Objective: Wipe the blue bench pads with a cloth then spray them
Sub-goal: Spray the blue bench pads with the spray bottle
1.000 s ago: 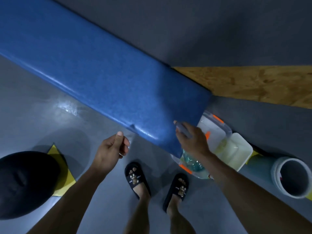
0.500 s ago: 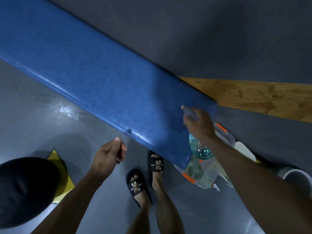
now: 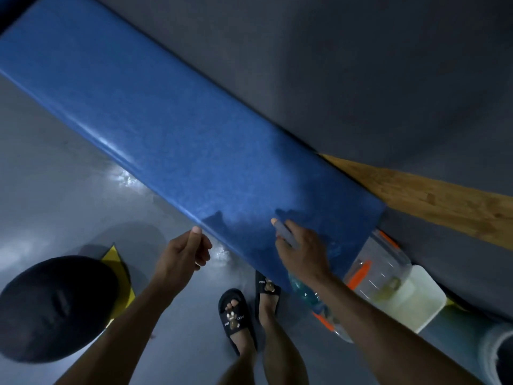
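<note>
- The right hand (image 3: 301,252) is closed around a spray bottle (image 3: 286,234); the grey nozzle head sticks out above the fingers and the clear, bluish body shows below the wrist. The hand is over the near end of the blue bench pad (image 3: 177,129).
- The left hand (image 3: 181,254) is loosely curled, thumb up, just beside the front edge of the pad. It holds nothing that I can see; no cloth is visible.
- I judge that the step in hand is the spraying. To do it well, keep the nozzle pointed down at the pad, not at the floor (image 3: 55,190), and move along the length in even passes so no part is missed.
- The pad is smooth and a little glossy, so too much liquid may run off the front edge.
- The floor looks wet and shiny near the pad, and the person wears open sandals (image 3: 234,315), so slipping is a risk.
- A clear container with orange clips (image 3: 385,270) sits at the pad's end, and a wooden board (image 3: 433,198) lies beyond.
- The room is dim.
</note>
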Motion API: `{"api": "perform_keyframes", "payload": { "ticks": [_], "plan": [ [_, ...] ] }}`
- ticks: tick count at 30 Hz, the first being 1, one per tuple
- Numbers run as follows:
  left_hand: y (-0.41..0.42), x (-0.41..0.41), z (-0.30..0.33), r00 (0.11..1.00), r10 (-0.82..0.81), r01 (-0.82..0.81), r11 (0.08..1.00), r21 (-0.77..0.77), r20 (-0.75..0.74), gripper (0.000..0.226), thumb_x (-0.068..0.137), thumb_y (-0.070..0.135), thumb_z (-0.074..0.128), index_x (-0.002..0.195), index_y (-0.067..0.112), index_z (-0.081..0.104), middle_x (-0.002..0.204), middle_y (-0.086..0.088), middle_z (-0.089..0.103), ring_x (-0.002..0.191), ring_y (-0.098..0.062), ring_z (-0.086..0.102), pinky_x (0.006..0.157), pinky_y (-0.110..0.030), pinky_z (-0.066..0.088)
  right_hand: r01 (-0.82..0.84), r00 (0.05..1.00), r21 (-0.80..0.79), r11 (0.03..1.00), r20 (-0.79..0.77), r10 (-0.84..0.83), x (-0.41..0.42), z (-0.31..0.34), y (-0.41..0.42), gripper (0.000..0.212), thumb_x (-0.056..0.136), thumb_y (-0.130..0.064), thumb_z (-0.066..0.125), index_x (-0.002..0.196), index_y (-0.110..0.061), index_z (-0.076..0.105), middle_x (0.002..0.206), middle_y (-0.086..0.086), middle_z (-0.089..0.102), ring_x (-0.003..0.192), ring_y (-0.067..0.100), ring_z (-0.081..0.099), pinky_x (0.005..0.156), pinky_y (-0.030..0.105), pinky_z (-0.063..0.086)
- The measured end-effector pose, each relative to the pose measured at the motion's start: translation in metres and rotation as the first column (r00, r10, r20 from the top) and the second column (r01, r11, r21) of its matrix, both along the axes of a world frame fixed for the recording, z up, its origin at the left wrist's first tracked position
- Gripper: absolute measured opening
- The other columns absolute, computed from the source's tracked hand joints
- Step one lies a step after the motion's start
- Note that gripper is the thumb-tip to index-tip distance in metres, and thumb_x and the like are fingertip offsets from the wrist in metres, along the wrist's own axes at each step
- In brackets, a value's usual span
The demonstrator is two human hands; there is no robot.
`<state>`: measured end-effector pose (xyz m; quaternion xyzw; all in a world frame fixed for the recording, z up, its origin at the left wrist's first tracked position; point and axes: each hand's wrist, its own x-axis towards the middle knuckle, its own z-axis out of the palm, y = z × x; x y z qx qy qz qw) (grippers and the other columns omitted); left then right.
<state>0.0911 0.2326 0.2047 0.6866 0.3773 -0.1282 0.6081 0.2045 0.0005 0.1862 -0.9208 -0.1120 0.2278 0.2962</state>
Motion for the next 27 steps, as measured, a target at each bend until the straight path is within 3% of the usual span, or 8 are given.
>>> {"api": "perform_keyframes", "payload": {
  "ticks": [5,9,11,16,19,22,25,27],
  "plan": [
    [0.013,0.017,0.009,1.000,0.008,-0.008,1.000,0.028,0.003,0.057,0.091,0.066,0.037,0.074,0.020,0.066,0.070,-0.006,0.066,0.066,-0.020,0.060,0.065,-0.035,0.047,0.033,0.994,-0.002,0.999,0.107,-0.033,0.086,0.002,-0.001,0.014,0.086,-0.027,0.061,0.092,-0.015,0.063,0.065,0.007,0.058,0.070,0.041,0.057,0.060,0.043,0.049],
    [0.014,0.027,0.012,1.000,0.002,-0.003,0.999,0.039,0.019,0.054,0.100,0.057,0.034,0.074,0.022,0.066,0.070,-0.005,0.066,0.066,-0.017,0.060,0.066,-0.035,0.048,0.035,0.993,-0.039,0.999,0.114,-0.031,0.135,0.007,0.000,0.020,0.078,-0.031,0.048,0.068,-0.014,0.043,0.057,0.003,0.042,0.059,0.032,0.043,0.055,0.040,0.039],
    [0.013,0.029,0.011,1.000,0.017,-0.018,1.000,0.024,0.026,0.058,0.096,0.066,0.035,0.074,0.022,0.066,0.068,-0.004,0.065,0.064,-0.016,0.060,0.065,-0.034,0.047,0.019,0.994,-0.059,0.998,0.110,-0.012,0.141,0.010,0.004,0.021,0.076,-0.030,0.048,0.068,-0.011,0.043,0.057,0.003,0.041,0.058,0.031,0.041,0.055,0.039,0.038],
    [0.021,0.025,0.004,0.996,0.083,-0.084,0.996,0.020,0.036,0.049,0.096,0.061,0.042,0.074,0.026,0.068,0.069,0.000,0.066,0.068,-0.019,0.060,0.069,-0.042,0.048,-0.091,0.993,-0.097,0.991,0.067,0.098,0.103,0.009,0.021,0.015,0.085,-0.022,0.065,0.079,-0.016,0.052,0.077,0.013,0.063,0.076,0.040,0.055,0.060,0.036,0.034],
    [0.036,0.018,-0.001,0.992,0.118,-0.120,0.992,0.037,0.049,0.046,0.083,0.070,0.044,0.084,0.031,0.070,0.085,0.003,0.071,0.082,-0.022,0.065,0.081,-0.050,0.053,-0.236,0.972,-0.048,0.971,-0.033,0.234,0.059,0.003,0.042,0.019,0.083,-0.032,0.057,0.080,-0.015,0.050,0.069,0.007,0.059,0.069,0.036,0.056,0.057,0.041,0.045],
    [0.058,0.008,-0.007,0.996,0.064,-0.070,0.990,0.119,0.055,0.043,0.081,0.074,0.040,0.098,0.046,0.067,0.101,0.019,0.070,0.099,-0.013,0.066,0.090,-0.047,0.053,-0.318,0.945,0.007,0.948,-0.078,0.317,0.018,-0.003,0.069,0.016,0.078,-0.035,0.050,0.075,-0.021,0.041,0.065,0.003,0.053,0.065,0.033,0.055,0.054,0.036,0.038],
    [0.085,-0.003,-0.013,0.996,0.060,-0.069,0.986,0.152,0.064,0.035,0.082,0.077,0.040,0.102,0.060,0.062,0.112,0.027,0.067,0.111,-0.010,0.063,0.095,-0.046,0.052,-0.290,0.952,0.039,0.956,-0.091,0.292,-0.008,-0.006,0.098,0.015,0.078,-0.035,0.051,0.073,-0.024,0.041,0.062,-0.004,0.049,0.060,0.022,0.049,0.058,0.026,0.028],
    [0.106,-0.011,-0.017,0.996,0.060,-0.071,0.984,0.164,0.069,0.035,0.081,0.080,0.041,0.103,0.062,0.061,0.115,0.025,0.068,0.113,-0.010,0.063,0.095,-0.046,0.053,-0.208,0.972,0.018,0.978,-0.109,0.209,-0.011,-0.008,0.116,0.017,0.077,-0.035,0.050,0.072,-0.022,0.040,0.064,0.005,0.056,0.064,0.030,0.053,0.058,0.028,0.029]
  ]
}}
